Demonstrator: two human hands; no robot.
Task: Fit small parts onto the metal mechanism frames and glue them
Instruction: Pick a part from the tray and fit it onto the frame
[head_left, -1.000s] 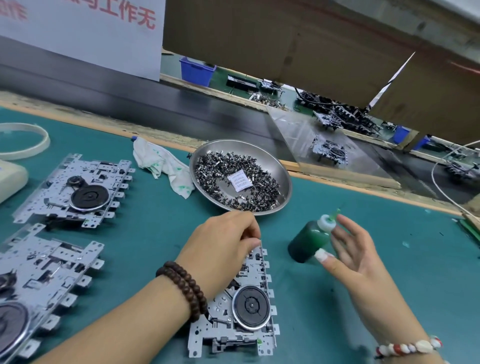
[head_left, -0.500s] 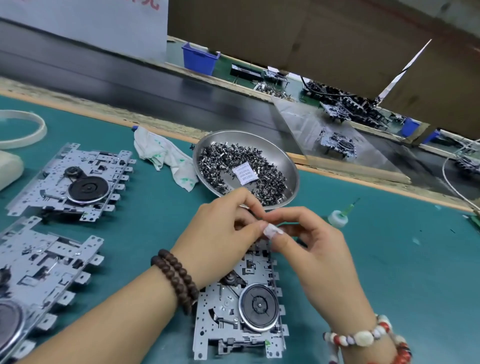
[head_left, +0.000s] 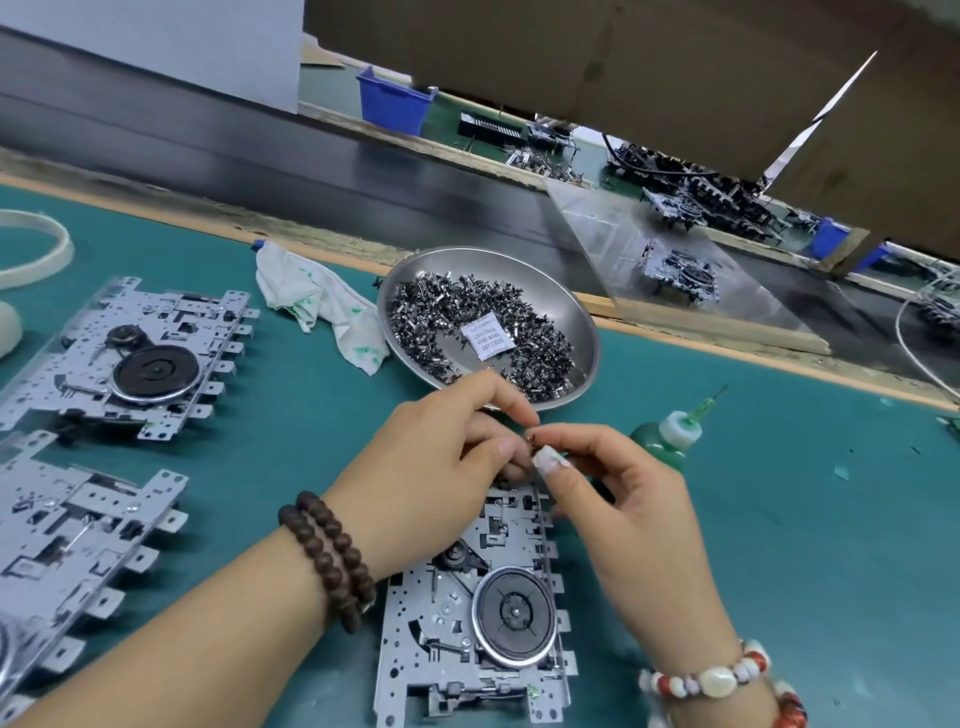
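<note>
Head view shows three metal mechanism frames on the green worktop (head_left: 779, 545): one near centre (head_left: 467, 639) under the hands, two at left (head_left: 140, 358) (head_left: 67, 551). One round steel dish (head_left: 584, 322) holds a heap of small dark parts (head_left: 431, 312) and one white slip (head_left: 487, 336) whose print is too small to read. One green glue bottle (head_left: 662, 441) lies at right. The left hand (head_left: 431, 473) and right hand (head_left: 618, 493) meet fingertip to fingertip, both pinching one tiny part (head_left: 531, 438) above the centre frame's far end.
</note>
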